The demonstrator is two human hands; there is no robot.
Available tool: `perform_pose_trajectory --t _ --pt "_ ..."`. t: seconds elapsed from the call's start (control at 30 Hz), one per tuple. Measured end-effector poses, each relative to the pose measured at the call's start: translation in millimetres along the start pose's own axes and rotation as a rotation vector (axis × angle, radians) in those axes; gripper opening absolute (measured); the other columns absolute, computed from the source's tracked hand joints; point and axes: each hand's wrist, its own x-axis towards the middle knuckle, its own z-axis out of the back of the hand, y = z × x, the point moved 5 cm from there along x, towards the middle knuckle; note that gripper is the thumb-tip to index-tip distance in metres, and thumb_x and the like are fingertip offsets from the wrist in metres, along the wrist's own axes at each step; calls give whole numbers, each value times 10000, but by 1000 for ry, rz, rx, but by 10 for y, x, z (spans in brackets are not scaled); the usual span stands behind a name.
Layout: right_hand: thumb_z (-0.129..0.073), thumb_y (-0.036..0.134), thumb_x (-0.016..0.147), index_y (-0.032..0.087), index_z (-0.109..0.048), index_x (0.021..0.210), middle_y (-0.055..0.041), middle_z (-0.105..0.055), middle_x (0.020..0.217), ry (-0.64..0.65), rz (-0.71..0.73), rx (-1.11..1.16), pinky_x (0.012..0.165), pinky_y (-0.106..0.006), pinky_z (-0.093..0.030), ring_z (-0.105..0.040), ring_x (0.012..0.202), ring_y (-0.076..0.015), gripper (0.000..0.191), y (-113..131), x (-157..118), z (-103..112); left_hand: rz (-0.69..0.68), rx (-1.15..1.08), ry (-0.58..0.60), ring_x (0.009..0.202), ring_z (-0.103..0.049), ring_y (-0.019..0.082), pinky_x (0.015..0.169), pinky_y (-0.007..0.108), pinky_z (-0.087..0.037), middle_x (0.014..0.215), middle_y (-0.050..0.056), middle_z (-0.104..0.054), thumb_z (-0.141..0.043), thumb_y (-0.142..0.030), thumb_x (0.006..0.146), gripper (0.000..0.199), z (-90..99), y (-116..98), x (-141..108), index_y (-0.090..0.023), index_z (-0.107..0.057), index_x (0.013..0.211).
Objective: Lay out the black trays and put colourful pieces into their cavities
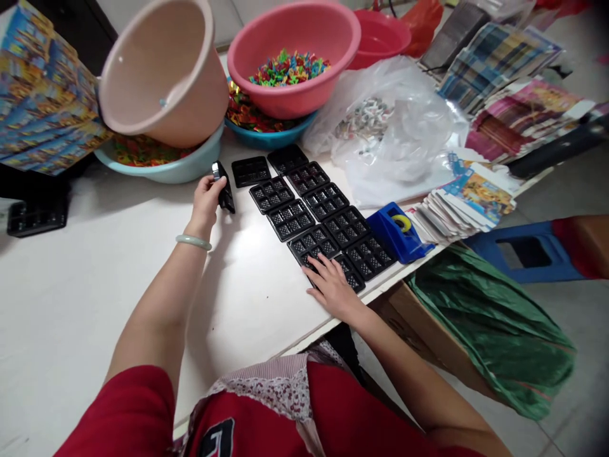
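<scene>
My left hand [208, 198], with a pale bangle [194, 242] at the wrist, grips a small stack of black plastic trays [225, 188] held on edge above the white table. Fingers spread, my right hand [330, 284] lies over the nearest trays in two rows of black compartment trays [292, 219]. Several of these trays lie flat, side by side, running away from me. At the far end of the rows sit two more trays, one of them a black tray [250, 171] close to my left hand. My right palm partly hides the tray under it.
A blue tape dispenser [397, 231] stands right of the trays, beside a stack of folded cards [442, 212]. Behind are a pink basin [295, 57] of colourful small pieces, a tilted beige basin [162, 70] and a clear plastic bag [394, 127]. Printed boxes [45, 95] are piled at left.
</scene>
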Motion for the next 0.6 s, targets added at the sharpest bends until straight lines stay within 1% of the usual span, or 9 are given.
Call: perform_pose_trajectory --t 0.07,0.13,0.23,0.33,0.4,0.5,0.6 --pt "-512 285 986 191 -530 1450 -158 -471 1548 -13 27 10 1187 -611 -294 -323 1495 -328 474 10 -1 15 41 75 -6 657 -546 133 549 220 -387 735 1 -597 -856 -398 641 369 -5 -13 195 -186 -606 810" --pt "-503 301 992 184 -543 1437 -162 -488 1533 -26 52 23 1180 -609 -310 -339 1487 -326 462 33 21 34 111 118 -18 618 -532 144 513 232 -351 700 10 -590 -844 -400 666 349 -38 4 351 -182 -603 796" --pt "-484 308 1000 184 -569 1410 -165 -516 1508 -40 73 43 1169 -613 -329 -370 1472 -322 437 59 99 61 225 119 16 582 -529 157 492 239 -334 655 13 -579 -846 -392 667 347 -149 64 460 -182 -601 792" --pt "-473 302 1005 205 -588 1392 -154 -529 1499 -46 89 61 1165 -620 -332 -386 1464 -321 416 66 197 82 278 61 94 588 -547 152 489 224 -349 670 12 -600 -853 -375 651 356 -281 97 422 -180 -596 802" --pt "-468 297 1008 208 -596 1382 -148 -536 1493 -56 103 68 1166 -614 -334 -389 1462 -318 405 70 259 97 283 37 108 572 -532 137 480 213 -342 659 4 -591 -852 -372 648 359 -315 87 355 -179 -578 779" --pt "-470 299 1011 203 -602 1373 -145 -540 1488 -67 116 75 1178 -600 -325 -387 1463 -314 397 99 371 125 263 32 85 543 -496 119 465 210 -321 626 -7 -556 -851 -373 650 358 -264 30 249 -179 -565 744" --pt "-494 296 1003 210 -574 1407 -136 -505 1524 -22 106 72 1202 -603 -287 -345 1490 -314 420 172 562 134 278 23 97 540 -492 116 453 208 -317 625 -9 -553 -852 -395 637 367 -176 -15 130 -177 -571 726"
